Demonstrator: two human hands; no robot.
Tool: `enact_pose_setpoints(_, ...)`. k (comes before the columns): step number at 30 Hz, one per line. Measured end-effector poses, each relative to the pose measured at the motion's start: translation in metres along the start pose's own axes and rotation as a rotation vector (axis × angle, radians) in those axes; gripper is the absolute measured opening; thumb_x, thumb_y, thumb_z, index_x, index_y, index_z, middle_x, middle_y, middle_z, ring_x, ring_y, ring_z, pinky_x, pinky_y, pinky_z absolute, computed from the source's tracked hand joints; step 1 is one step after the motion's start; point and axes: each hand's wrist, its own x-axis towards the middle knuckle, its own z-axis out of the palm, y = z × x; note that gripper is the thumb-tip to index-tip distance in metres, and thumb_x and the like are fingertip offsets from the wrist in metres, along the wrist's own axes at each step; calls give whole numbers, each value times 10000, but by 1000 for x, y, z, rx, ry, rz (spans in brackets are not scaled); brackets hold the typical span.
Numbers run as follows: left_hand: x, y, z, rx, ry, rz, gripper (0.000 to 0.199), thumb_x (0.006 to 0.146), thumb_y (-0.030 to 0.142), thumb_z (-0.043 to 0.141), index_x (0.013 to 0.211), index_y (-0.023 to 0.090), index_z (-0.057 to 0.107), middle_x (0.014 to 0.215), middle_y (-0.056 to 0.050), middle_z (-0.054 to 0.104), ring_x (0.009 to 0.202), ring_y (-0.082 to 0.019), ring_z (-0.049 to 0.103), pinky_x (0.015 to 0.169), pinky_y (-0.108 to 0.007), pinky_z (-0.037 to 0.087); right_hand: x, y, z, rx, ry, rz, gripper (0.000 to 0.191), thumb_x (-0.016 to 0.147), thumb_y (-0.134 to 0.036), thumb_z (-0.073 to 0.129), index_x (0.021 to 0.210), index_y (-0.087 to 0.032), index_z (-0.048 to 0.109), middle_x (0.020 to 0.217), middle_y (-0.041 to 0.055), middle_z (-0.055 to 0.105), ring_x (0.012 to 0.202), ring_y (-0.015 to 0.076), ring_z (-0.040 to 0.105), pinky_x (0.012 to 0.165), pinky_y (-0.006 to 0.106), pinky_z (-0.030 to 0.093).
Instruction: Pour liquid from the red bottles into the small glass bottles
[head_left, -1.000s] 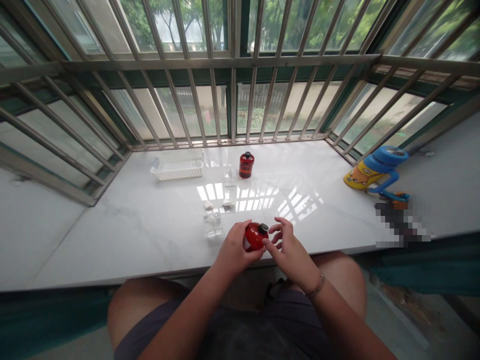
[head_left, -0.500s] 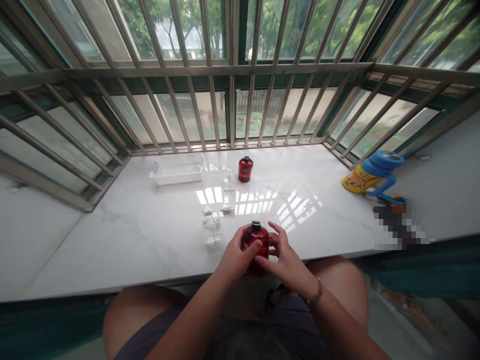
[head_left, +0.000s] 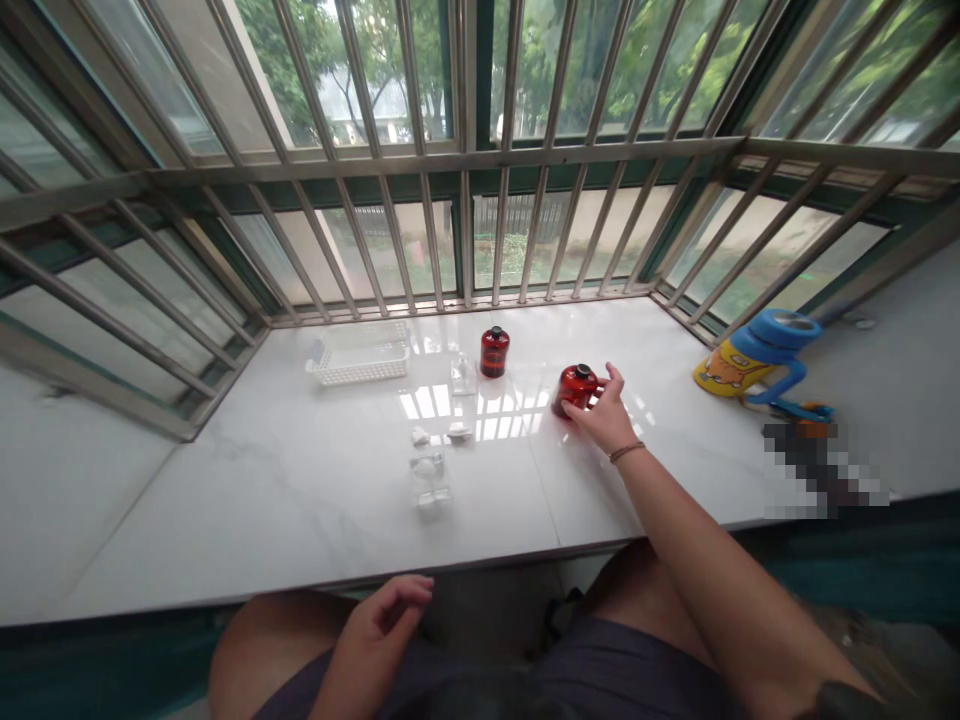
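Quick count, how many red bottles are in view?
2. One red bottle is in the right hand, over the counter; the other red bottle stands farther back, nearer the window bars. No others show.

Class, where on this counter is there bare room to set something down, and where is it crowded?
The counter is bare at left, bordered by the basket, the near clear object and the front edge, and between the right hand, holding the near bottle, and the flask. It is crowded mid-counter: white bits, far clear object, far bottle.
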Motion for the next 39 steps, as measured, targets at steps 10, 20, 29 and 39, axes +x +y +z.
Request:
enact_pose_setpoints(10, -39, -59, -76, 435, 287, 62, 437, 926, 640, 648, 1058, 269, 835, 1109, -69, 842, 1062, -315, 805, 1004, -433, 662, 0, -3, 8, -42, 219, -100, 1259, 689, -640, 919, 1649, -192, 238, 1656, 239, 339, 1493, 429, 472, 1238, 630, 434)
enact_pose_setpoints(20, -58, -80, -88, 535, 239, 33, 396, 971, 622, 597, 1027, 312, 836, 1022, -10, 854, 986, -292, 826, 902, -408, 696, -134, -80, 107, 138, -659, -461, 1067, 824, -507, 927, 1672, -318, 308, 1683, 164, 437, 1549, 363, 463, 1290, 616, 379)
enact_pose_setpoints(29, -59, -68, -59, 451, 223, 54, 465, 991, 670, 587, 1032, 276, 832, 1081, -61, 837, 1057, -303, 795, 986, -432, 660, -137, -92, 150, 197, -818, -253, 1158, 727, -376, 983, 1653, -298, 293, 1386, 124, 644, 1137, 285, 711, 1045, 530, 595)
enact_pose_setpoints(39, -54, -63, -43, 414, 98, 89, 519, 995, 714, 571, 1005, 272, 841, 1036, -76, 832, 1007, -291, 797, 955, -389, 663, -95, -56, 46, 164, -561, -155, 1110, 797, -520, 909, 1663, -295, 253, 1344, 110, 623, 1235, 305, 680, 1088, 571, 605)
